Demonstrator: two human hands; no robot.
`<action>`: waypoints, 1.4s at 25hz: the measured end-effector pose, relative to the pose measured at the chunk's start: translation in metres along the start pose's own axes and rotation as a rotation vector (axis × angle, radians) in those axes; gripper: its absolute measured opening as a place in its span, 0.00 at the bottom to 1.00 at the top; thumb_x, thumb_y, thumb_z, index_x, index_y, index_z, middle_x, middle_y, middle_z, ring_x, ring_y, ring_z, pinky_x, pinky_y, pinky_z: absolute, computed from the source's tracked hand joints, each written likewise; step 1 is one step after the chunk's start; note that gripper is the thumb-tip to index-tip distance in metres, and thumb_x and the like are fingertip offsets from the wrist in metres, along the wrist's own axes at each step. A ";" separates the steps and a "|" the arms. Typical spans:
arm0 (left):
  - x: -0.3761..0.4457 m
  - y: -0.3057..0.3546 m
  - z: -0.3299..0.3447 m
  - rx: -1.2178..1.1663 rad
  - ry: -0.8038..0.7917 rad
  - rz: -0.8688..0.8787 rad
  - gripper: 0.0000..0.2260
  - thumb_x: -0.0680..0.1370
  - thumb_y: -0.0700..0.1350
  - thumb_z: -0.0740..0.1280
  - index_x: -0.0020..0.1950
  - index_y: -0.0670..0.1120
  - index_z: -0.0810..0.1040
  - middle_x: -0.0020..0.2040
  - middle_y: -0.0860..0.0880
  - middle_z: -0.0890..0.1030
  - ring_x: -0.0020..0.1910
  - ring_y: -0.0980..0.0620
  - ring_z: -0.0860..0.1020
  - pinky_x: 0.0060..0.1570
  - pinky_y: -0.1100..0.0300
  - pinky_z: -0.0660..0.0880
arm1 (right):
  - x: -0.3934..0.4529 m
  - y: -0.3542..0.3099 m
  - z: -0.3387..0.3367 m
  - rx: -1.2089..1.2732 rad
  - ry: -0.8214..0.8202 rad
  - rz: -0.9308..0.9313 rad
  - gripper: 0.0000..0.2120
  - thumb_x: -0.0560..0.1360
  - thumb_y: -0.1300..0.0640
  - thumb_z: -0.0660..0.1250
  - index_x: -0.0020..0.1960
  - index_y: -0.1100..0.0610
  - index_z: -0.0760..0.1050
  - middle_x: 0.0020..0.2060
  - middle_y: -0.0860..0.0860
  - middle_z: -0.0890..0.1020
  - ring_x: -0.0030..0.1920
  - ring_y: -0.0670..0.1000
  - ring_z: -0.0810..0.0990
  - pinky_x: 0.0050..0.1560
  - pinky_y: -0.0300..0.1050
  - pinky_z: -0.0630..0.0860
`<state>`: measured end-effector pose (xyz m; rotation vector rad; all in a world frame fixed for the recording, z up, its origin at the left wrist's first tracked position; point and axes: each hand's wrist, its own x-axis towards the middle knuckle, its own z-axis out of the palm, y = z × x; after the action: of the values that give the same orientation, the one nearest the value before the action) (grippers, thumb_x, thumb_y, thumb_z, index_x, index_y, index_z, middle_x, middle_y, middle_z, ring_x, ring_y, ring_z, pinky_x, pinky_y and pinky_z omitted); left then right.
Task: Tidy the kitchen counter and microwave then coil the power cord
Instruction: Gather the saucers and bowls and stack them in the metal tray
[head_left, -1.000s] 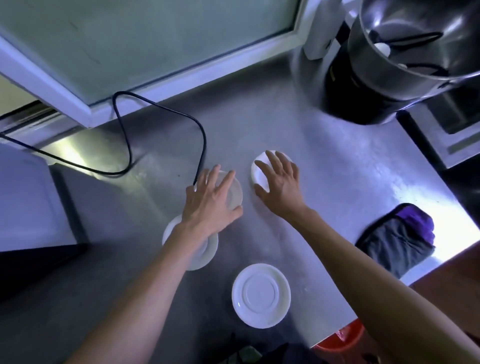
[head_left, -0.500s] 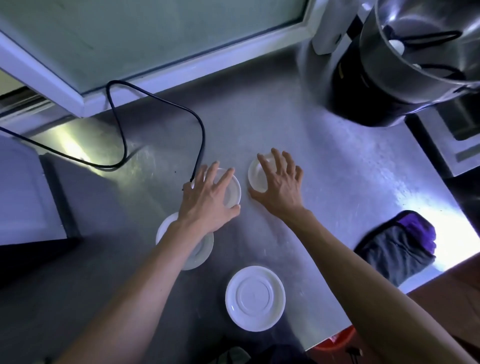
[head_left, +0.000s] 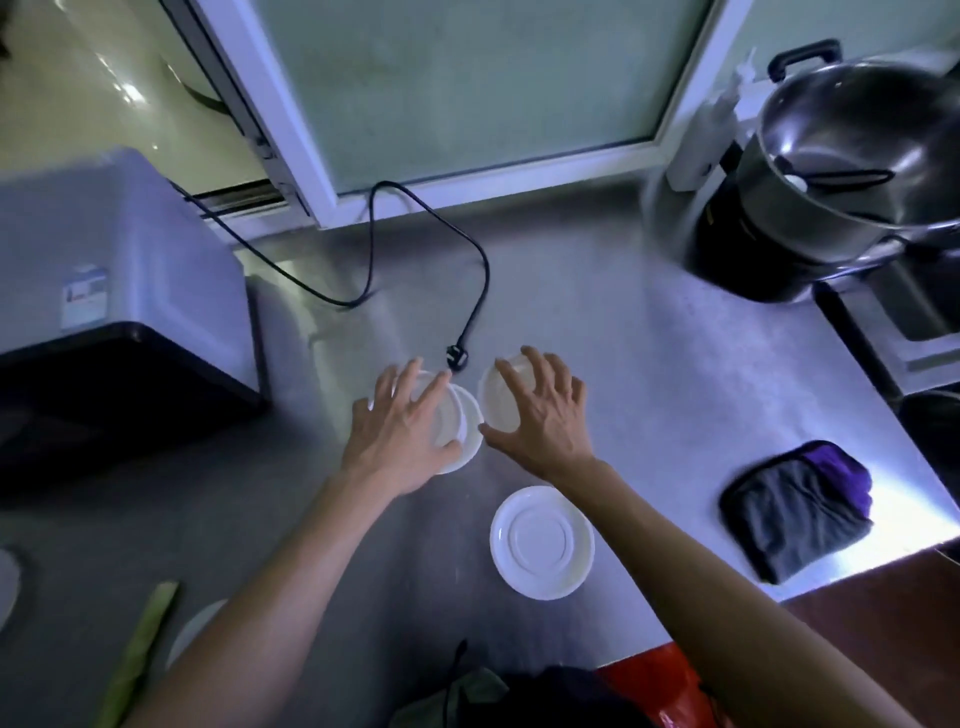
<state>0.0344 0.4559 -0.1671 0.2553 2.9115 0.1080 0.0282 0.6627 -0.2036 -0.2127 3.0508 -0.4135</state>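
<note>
My left hand grips a clear glass cup from above, over a white saucer on the steel counter. Just to its right, my right hand grips a second clear glass cup from above; whether it touches the counter I cannot tell. Another white saucer lies bare, nearer to me. A black power cord loops across the counter from behind the microwave, and its plug lies just beyond the two cups.
A steel pot on a black base stands at the back right. A folded grey and purple cloth lies near the counter's right front edge. A green stalk lies at the front left, a window frame at the back.
My left hand has drawn its glass cup back over the saucer, uncovering the plug. My right hand stays on the other cup. The view has tilted up and now shows the microwave.
</note>
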 end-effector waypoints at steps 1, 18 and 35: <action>-0.018 -0.012 0.001 -0.011 0.020 -0.026 0.38 0.69 0.66 0.65 0.75 0.61 0.54 0.79 0.49 0.54 0.76 0.44 0.53 0.63 0.39 0.67 | -0.008 -0.016 0.000 -0.005 -0.004 -0.032 0.43 0.66 0.30 0.67 0.75 0.43 0.59 0.76 0.52 0.60 0.74 0.60 0.58 0.66 0.57 0.61; -0.393 -0.181 0.037 -0.240 0.147 -0.529 0.41 0.67 0.64 0.63 0.76 0.62 0.50 0.79 0.51 0.51 0.77 0.44 0.50 0.67 0.36 0.63 | -0.206 -0.300 0.043 -0.050 -0.073 -0.621 0.43 0.66 0.31 0.68 0.76 0.44 0.59 0.77 0.53 0.58 0.75 0.60 0.55 0.69 0.60 0.60; -0.538 -0.324 0.088 -0.279 0.119 -0.936 0.39 0.68 0.67 0.62 0.76 0.58 0.53 0.78 0.48 0.52 0.76 0.43 0.51 0.66 0.38 0.63 | -0.253 -0.504 0.121 -0.038 -0.279 -0.924 0.43 0.67 0.29 0.66 0.77 0.42 0.59 0.78 0.50 0.57 0.77 0.58 0.54 0.71 0.57 0.58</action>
<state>0.5181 0.0457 -0.1707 -1.1593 2.7505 0.3652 0.3526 0.1860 -0.1750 -1.5354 2.4979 -0.3068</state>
